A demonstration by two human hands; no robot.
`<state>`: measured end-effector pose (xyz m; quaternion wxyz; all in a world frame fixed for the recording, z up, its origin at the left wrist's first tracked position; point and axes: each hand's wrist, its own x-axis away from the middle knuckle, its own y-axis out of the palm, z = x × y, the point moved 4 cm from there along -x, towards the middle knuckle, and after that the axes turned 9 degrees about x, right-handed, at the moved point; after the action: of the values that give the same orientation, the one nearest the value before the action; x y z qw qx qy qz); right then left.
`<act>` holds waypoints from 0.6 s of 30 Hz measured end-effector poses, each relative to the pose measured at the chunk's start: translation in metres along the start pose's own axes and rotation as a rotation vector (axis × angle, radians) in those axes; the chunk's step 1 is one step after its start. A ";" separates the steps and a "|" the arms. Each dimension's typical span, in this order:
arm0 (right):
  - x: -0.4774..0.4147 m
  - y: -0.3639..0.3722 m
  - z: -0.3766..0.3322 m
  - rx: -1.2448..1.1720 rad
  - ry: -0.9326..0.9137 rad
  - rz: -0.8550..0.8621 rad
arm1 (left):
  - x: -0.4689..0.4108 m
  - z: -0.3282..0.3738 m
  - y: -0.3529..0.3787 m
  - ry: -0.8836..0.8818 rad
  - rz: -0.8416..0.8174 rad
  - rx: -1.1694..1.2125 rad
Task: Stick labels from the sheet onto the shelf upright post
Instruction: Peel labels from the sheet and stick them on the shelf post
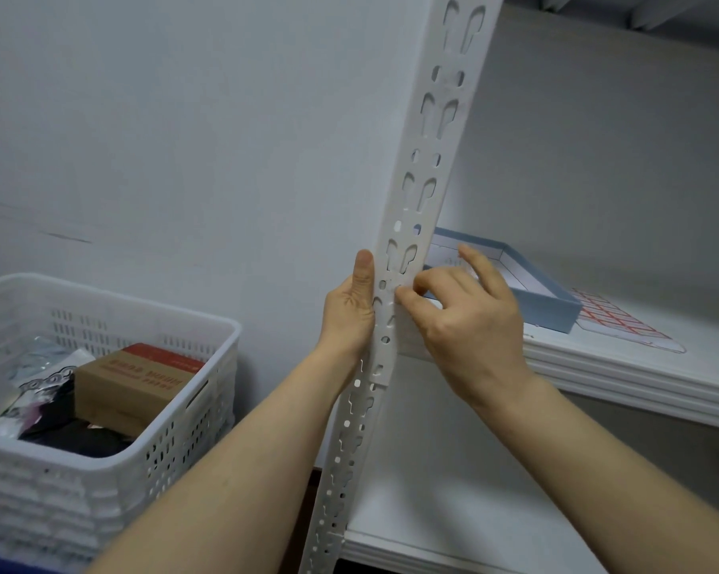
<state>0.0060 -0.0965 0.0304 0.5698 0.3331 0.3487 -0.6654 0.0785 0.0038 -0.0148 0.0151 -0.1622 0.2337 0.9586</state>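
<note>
In the centre of the frame, the shelf upright post (447, 87) rises perforated and, I judge, rigid enough to press against. My left hand (351, 312) grips its left edge, thumb laid along it. My right hand (469, 321) meets the post's face with thumb and curled forefinger; whether a label lies under them I cannot tell. The sheet (623, 321), thin and floppy, best lifted by a corner, lies on the shelf (639, 379) at right, beside a blue tray (552, 308).
</note>
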 end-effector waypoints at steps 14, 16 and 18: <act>-0.009 0.007 -0.002 -0.029 0.066 -0.154 | 0.002 0.001 0.000 -0.014 0.013 -0.029; -0.006 0.010 0.001 -0.115 0.091 -0.209 | 0.001 0.000 -0.001 -0.014 0.015 -0.032; -0.003 0.010 0.003 -0.243 0.128 -0.238 | 0.001 0.000 -0.002 -0.019 0.016 -0.032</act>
<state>0.0166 -0.0984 0.0336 0.4996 0.2600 0.4989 -0.6587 0.0775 0.0052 -0.0160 0.0074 -0.1513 0.2196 0.9638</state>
